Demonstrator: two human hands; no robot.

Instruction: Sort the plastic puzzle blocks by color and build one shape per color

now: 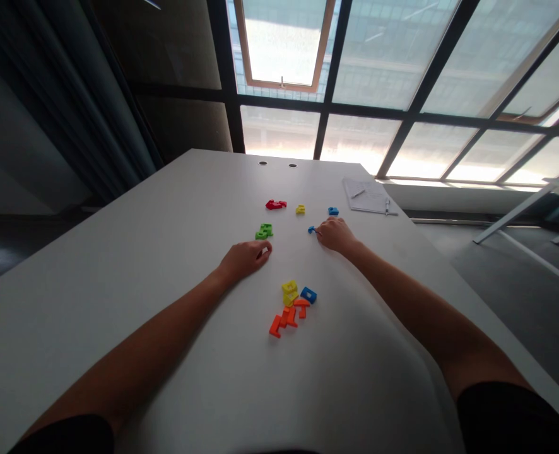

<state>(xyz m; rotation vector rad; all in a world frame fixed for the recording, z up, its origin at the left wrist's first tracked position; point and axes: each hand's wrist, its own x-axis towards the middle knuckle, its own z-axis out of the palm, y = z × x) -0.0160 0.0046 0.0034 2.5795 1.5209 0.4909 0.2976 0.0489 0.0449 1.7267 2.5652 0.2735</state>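
black sleeves [511, 419] sit closest to my view, with both bare forearms reaching out across a white worktop [118, 252]. my right hand [336, 234] is curled low, its fingertips at a small blue plastic piece [312, 230]; i can't tell whether it's pinched or only touched. my left hand [244, 260] rests half closed on the worktop, with no clear hold on anything, near a green plastic piece [264, 231]. nearer me, between the hands, lie yellow pieces [289, 292], a blue piece [308, 294] and orange pieces [284, 320]. farther out are a red piece [276, 204], a yellow piece [300, 209], another blue piece [333, 211], and papers with a pen [367, 195].
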